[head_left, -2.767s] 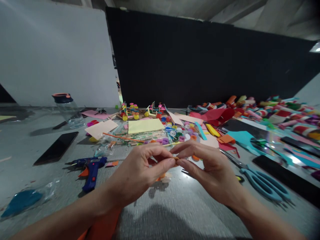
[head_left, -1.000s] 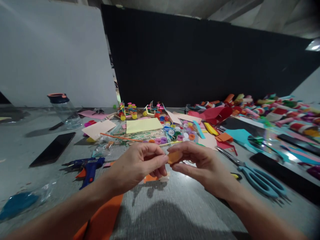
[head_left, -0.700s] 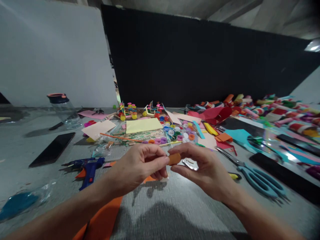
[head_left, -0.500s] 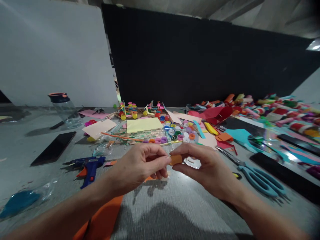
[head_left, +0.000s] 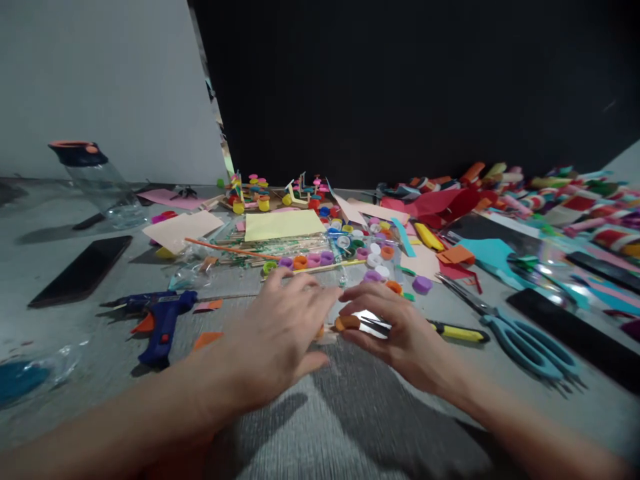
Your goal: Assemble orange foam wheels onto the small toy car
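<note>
My right hand (head_left: 400, 330) pinches a small orange piece (head_left: 347, 323) between thumb and forefinger, low over the grey table (head_left: 350, 413). My left hand (head_left: 277, 337) reaches forward beside it, palm down with fingers stretched out and slightly blurred. Its fingertips end near small orange and white scraps (head_left: 320, 333) on the table. A shiny metal blade with a yellow handle (head_left: 457, 331) lies just behind my right hand.
A blue glue gun (head_left: 160, 320), a black phone (head_left: 83, 270) and a clear jar (head_left: 97, 183) are on the left. Coloured bottle caps (head_left: 325, 257), yellow paper (head_left: 283, 223) and sticks lie ahead. Teal scissors (head_left: 525, 343) and paper scraps fill the right.
Both hands have dropped toward the table. My left hand let go of the orange piece and spread out flat; my right hand still pinches it. The view has tilted down.
</note>
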`<state>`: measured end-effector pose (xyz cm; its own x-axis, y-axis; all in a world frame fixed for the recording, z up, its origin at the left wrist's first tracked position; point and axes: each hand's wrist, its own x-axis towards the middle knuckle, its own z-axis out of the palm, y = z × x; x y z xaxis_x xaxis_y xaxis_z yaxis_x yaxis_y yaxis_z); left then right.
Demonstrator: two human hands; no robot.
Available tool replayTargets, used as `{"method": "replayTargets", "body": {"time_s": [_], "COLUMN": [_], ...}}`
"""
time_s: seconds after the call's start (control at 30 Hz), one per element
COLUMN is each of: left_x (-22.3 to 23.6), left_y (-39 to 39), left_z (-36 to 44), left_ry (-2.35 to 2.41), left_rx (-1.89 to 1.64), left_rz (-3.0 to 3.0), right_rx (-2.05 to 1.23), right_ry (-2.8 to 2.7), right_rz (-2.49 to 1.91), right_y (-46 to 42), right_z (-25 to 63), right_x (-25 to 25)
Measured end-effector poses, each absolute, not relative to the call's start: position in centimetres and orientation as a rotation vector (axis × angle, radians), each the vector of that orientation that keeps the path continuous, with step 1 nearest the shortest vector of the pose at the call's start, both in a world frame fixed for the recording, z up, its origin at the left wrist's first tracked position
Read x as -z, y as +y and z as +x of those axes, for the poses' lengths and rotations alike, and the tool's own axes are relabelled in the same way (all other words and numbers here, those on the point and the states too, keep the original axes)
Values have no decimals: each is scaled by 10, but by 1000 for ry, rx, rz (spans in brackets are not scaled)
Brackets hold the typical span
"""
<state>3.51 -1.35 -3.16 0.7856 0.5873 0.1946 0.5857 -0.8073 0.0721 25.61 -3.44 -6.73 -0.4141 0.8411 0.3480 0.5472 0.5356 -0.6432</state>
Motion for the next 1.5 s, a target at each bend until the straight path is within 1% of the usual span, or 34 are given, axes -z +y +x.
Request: {"method": "replayTargets", "body": {"time_s": [0.3, 0.93, 1.13, 1.27, 1.4, 1.5], "left_x": [46, 49, 38, 22, 19, 26], "left_y": [-17, -15, -16, -14, -12, -13], "left_z": [50, 49, 44, 38, 36, 39], "left_ry": [988, 1030, 1077, 1097, 1081, 1021], "left_rx": [-436, -425, -396, -362, -399, -397], "left_rz": [3015, 3002, 3026, 2999, 2990, 2993], "right_rx": [-549, -553, -597, -538, -500, -609], "right_ry": [-2154, -2168, -2138, -2117, -2033, -1966], "right_rz": [-1058, -1044, -1065, -1057, -1183, -1323], "right_y": [-32, -30, -34, -39, -41, -39], "right_z": [248, 245, 250, 252, 253, 251], "right_x": [82, 88, 84, 80, 80, 81]}}
